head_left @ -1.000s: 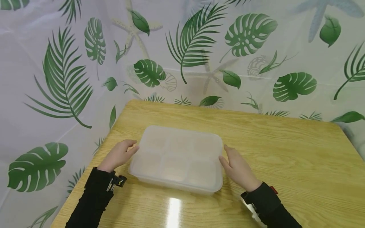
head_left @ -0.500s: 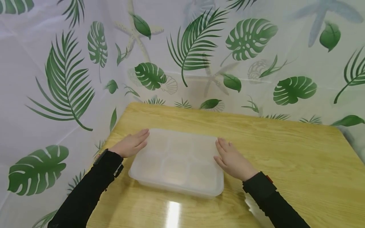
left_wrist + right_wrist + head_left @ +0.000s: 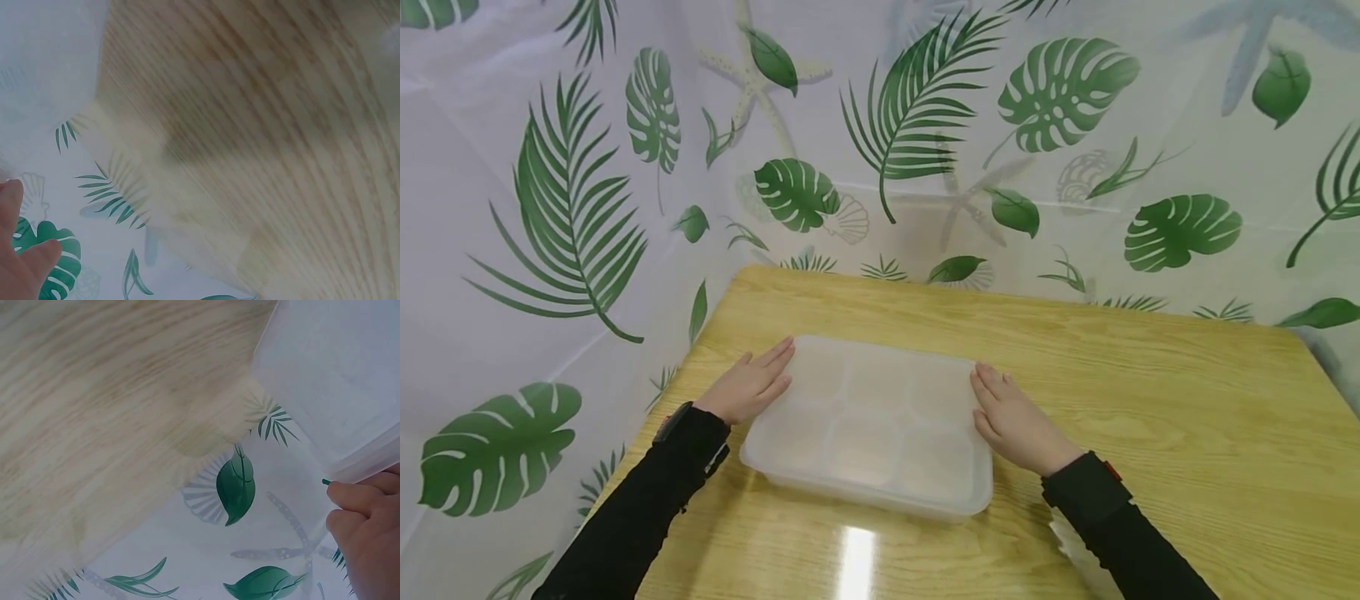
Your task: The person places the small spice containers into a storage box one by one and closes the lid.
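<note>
A translucent white plastic box [image 3: 868,417] with a frosted lid lies on the wooden table, and six-part outlines, several in all, show through its top. My left hand [image 3: 747,387] lies at the far left corner, its straight fingers [image 3: 775,357] along the lid's edge. At the far right corner my right hand [image 3: 1018,421] rests with extended fingers against the rim. The left wrist view catches only part of the left hand [image 3: 28,265] at its lower left. In the right wrist view, the right hand [image 3: 369,528] is beside a corner of the box [image 3: 340,375].
The yellow wood-grain table [image 3: 1165,425] extends to the right of the box. A white curtain [image 3: 917,92] printed with green leaves hangs behind the table and along its left side. A pale patch [image 3: 1075,546] shows beside the right sleeve.
Both hands have moved from the box's sides up and inward onto its far corners, their fingers straightening. Over the last half second they have barely moved. The box stays in place.
</note>
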Demonstrator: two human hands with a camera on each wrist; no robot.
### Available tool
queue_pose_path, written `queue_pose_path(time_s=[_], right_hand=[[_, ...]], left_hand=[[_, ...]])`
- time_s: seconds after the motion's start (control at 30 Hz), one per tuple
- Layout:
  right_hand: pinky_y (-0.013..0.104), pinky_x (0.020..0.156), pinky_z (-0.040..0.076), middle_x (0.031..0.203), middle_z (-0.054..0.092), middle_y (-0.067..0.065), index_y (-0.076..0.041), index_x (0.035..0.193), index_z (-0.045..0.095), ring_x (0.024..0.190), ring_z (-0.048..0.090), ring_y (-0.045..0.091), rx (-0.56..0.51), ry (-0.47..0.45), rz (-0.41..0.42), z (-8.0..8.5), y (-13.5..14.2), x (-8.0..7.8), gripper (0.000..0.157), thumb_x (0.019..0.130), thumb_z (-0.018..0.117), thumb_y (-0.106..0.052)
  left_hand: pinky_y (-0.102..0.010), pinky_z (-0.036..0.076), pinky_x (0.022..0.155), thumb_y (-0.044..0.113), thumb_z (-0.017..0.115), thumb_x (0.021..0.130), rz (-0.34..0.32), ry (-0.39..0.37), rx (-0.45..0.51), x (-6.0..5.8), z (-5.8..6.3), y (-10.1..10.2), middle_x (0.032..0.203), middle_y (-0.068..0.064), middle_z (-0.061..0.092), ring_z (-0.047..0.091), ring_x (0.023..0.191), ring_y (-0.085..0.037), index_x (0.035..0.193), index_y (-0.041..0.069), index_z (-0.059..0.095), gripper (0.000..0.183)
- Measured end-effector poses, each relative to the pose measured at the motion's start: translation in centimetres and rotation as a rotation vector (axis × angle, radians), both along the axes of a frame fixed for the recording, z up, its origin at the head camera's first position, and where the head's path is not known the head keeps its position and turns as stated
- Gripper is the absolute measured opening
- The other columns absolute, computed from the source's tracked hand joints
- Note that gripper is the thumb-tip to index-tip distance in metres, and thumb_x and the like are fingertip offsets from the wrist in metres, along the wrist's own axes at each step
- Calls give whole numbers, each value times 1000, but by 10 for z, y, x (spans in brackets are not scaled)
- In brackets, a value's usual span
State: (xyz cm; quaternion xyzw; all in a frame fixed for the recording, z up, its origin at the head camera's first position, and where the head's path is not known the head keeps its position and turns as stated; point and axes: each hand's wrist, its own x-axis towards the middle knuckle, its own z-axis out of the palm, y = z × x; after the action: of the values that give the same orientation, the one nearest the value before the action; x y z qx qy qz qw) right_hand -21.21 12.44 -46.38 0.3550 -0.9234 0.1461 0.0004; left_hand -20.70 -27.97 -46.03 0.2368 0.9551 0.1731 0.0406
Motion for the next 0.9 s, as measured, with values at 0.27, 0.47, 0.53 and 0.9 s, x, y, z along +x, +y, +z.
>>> queue_pose_path(time_s=[0.27,0.47,0.53,0.9], right_hand=[[46,105,13,142,23,30,15,134,27,132,20,37,-22,-2,-7,-4,-2,-1,51,96,36,-19],[48,104,17,139,29,30,14,132,32,130,25,38,-26,64,-4,-4,-6,16,54,96,41,-25],[49,103,17,138,30,30,14,132,32,130,26,39,-22,67,19,-3,-6,28,56,96,43,-27],[49,102,19,141,27,28,12,133,31,132,22,38,13,47,40,-1,-7,77,60,97,37,-36]], left_hand=[[-53,10,104,36,25,100,21,3,33,1,-5,-1,149,-15,16,24,132,-30,143,-1,18,57],[-51,12,104,38,23,100,55,65,24,16,-9,-3,148,-17,22,22,134,-29,141,-2,24,58],[-51,12,104,38,25,100,59,71,38,29,-8,-5,147,-17,23,22,134,-30,140,-3,26,57],[-50,21,102,28,28,100,98,114,136,80,-20,1,148,-17,18,22,133,-31,141,-4,22,52]])
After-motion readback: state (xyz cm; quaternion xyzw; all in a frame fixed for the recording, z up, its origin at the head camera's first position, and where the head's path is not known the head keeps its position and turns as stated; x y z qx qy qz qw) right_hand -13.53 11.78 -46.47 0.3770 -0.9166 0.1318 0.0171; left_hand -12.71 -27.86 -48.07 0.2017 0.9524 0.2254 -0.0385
